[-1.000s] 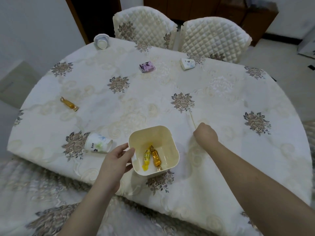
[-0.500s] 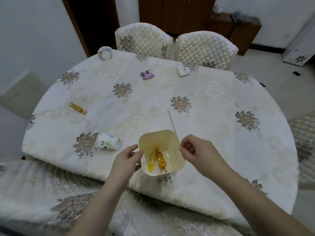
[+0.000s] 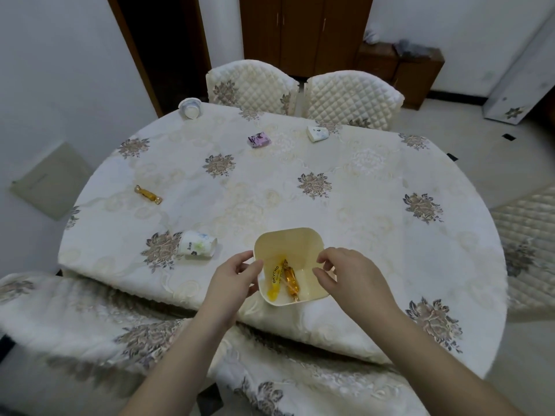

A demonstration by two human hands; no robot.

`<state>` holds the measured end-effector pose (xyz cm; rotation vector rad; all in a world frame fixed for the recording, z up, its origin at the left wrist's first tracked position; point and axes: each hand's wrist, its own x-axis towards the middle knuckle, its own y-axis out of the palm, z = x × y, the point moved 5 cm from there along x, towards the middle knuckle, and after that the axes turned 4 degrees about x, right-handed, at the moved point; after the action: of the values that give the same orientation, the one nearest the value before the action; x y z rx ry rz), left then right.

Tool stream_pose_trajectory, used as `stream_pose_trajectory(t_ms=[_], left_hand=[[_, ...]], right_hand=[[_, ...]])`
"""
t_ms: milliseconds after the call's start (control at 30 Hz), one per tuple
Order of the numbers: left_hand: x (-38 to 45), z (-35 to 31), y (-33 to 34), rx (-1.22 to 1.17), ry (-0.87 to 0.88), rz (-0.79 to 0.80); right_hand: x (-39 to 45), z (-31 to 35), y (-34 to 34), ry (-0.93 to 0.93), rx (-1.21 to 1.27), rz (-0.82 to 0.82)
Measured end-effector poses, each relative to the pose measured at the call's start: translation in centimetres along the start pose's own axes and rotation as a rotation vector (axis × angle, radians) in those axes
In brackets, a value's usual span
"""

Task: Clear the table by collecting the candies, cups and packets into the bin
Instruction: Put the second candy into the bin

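A cream square bin (image 3: 288,239) stands near the table's front edge, with a yellow packet (image 3: 274,283) and an amber candy (image 3: 290,279) lying inside. My left hand (image 3: 237,279) grips the bin's left wall, thumb at the rim. My right hand (image 3: 345,276) hovers over the right rim with its fingers curled inward; anything between them is hidden. On the cloth lie a tipped paper cup (image 3: 198,245), another amber candy (image 3: 148,194), a purple packet (image 3: 259,139), a small white cup (image 3: 317,133) and a white cup (image 3: 189,107) at the far edge.
The round table (image 3: 375,223) wears a cream floral cloth that hangs over the front edge. Two quilted chairs (image 3: 351,97) stand at the far side and another (image 3: 528,235) at the right. A wooden cabinet and a dark doorway are behind.
My right hand came from the cloth, where it pinched a thin stick, to the bin's right rim. The stick is no longer in sight. The left hand stayed on the bin.
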<state>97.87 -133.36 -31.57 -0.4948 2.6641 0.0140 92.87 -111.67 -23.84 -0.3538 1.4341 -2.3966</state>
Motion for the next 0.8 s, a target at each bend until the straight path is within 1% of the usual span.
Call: stream_pose_trajectory(t_ms=[200,400,533,667,800], left_hand=[[-2.6,0.1,0.1,0.012,-0.016,-0.045],[-6.2,0.1,-0.2,-0.004,-0.041,-0.138],[-8.3,0.1,-1.6,-0.019,-0.029,-0.193],[-10.6,-0.1,-4.0,-0.118,-0.026,-0.259],[-12.9,-0.4,-6.6,-0.167,-0.023,-0.329]], right_hand=[[-2.3,-1.2,-1.9,-0.054,0.012,-0.08],[-4.4,-3.3,-1.9,-0.086,-0.002,-0.009],[-5.1,-3.7,-1.7,-0.123,0.014,-0.004],[-4.5,-2.8,-1.0,-0.185,0.011,0.025],[-3.5,-0.4,-0.1,-0.271,0.023,0.057]])
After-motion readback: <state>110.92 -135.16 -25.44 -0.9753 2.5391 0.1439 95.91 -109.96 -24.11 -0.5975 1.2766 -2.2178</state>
